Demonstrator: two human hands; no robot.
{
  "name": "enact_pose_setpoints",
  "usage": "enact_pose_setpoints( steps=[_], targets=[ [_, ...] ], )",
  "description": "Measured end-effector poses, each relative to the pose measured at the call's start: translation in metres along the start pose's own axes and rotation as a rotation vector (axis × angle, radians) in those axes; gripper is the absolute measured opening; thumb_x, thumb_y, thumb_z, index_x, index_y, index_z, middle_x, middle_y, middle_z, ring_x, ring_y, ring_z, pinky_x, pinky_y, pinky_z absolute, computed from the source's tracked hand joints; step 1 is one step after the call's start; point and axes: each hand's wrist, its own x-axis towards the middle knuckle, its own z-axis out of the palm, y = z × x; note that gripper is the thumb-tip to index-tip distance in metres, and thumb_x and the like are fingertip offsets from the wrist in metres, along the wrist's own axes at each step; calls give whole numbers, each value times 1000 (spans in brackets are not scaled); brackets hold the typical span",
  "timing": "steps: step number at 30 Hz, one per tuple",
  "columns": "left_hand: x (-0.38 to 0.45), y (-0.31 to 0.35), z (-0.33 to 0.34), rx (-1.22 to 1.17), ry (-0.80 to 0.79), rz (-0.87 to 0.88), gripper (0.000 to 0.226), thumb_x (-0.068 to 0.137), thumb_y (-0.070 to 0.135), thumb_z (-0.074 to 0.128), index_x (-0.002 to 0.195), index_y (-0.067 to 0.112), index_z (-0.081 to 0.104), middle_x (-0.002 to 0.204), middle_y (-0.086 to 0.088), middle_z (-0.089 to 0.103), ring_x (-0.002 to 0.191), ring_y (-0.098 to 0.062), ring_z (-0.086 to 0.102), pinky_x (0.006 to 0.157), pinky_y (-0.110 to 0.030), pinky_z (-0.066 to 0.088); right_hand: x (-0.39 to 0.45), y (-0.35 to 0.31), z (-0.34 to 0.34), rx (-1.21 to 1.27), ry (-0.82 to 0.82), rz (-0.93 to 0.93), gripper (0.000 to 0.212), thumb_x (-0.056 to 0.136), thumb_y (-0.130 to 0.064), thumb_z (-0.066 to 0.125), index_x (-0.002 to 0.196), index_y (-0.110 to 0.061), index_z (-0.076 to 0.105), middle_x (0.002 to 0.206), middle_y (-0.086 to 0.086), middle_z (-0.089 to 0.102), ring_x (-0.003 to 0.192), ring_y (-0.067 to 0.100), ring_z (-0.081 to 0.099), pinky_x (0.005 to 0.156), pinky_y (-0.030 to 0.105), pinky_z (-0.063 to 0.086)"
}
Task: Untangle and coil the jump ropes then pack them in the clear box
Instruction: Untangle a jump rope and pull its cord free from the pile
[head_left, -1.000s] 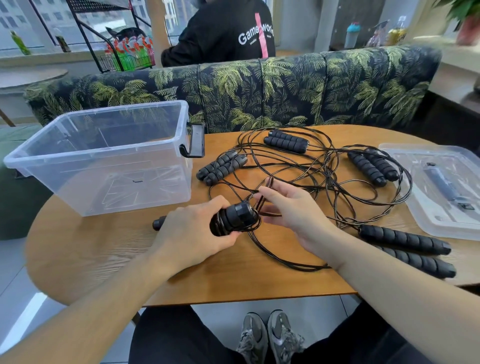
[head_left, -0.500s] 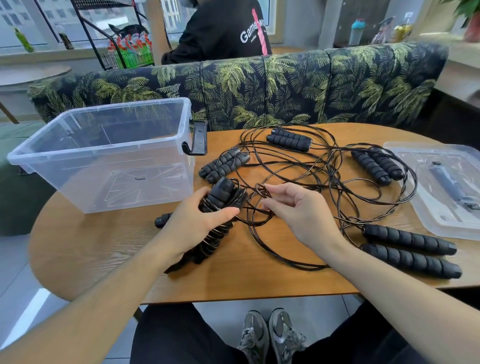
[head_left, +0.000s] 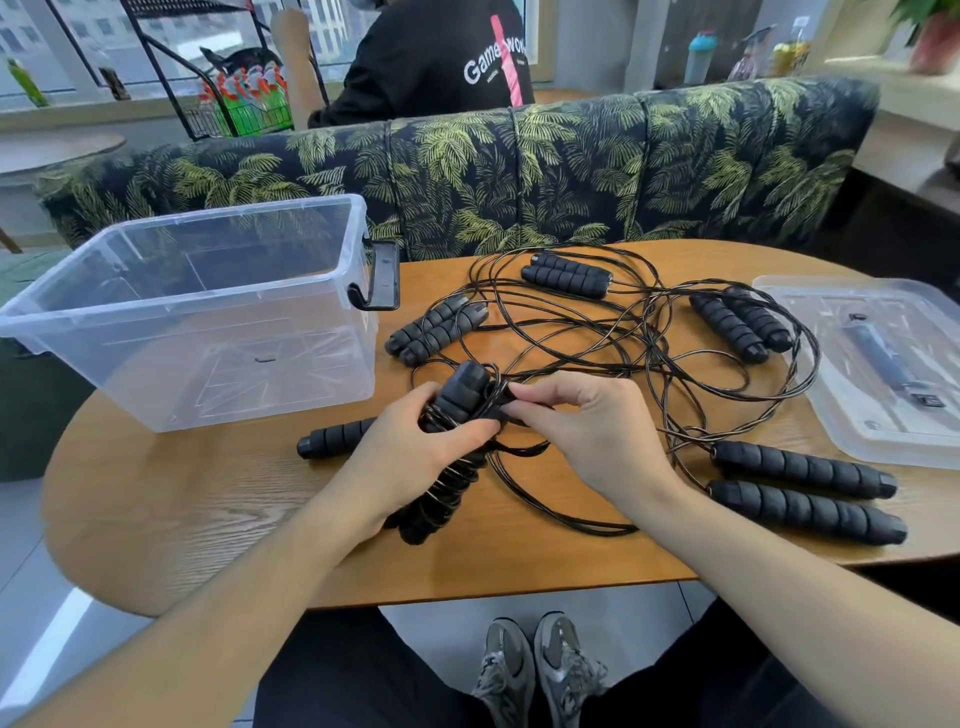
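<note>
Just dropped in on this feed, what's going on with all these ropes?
A person is coiling jump ropes at a wooden table. The left hand grips a pair of handles with cord wound round them, while the right hand pinches the cord beside it. Four more handle pairs lie in the tangled cord. The clear box holds no rope; its lid lies on the right.

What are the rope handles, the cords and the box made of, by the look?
Handles: matte black, ribbed, likely foam grip; no shine. Cords: thin, glossy black with glints, probably plastic-coated cable; core not visible. Clear box: transparent rigid plastic, sofa showing through its walls, with a black latch, likely plastic too.
</note>
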Motion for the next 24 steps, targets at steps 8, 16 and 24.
enact_pose_setpoints(
  steps=[8, 16, 24],
  targets=[
    [-6, 9, -2, 83, -60, 11, 46, 81, 67, 60, 105, 27, 65, 87, 1, 77, 77, -15, 75, 74, -38, 61, -3, 13, -1, 156, -16, -31, 19, 77, -21, 84, 85, -37, 79, 91, -7, 63, 90, 7, 57, 77, 24, 49],
    [-6, 19, -1, -42, -89, -52, 23, 100, 40, 58, 109, 21, 63, 88, -11, 77, 75, -28, 76, 70, -40, 62, -14, 15, 4, 23, 62, -258, 17, 86, -7, 76, 101, -14, 78, 97, -10, 68, 94, 4, 64, 80, 12, 49],
    [-10, 22, -6, -17, -189, -22, 9, 99, 33, 62, 107, 32, 62, 86, -3, 78, 74, -22, 76, 67, -31, 59, -21, 11, -4, 123, 115, -262, 11, 78, -22, 81, 88, -22, 77, 89, -15, 69, 86, 5, 65, 77, 13, 49]
  ],
)
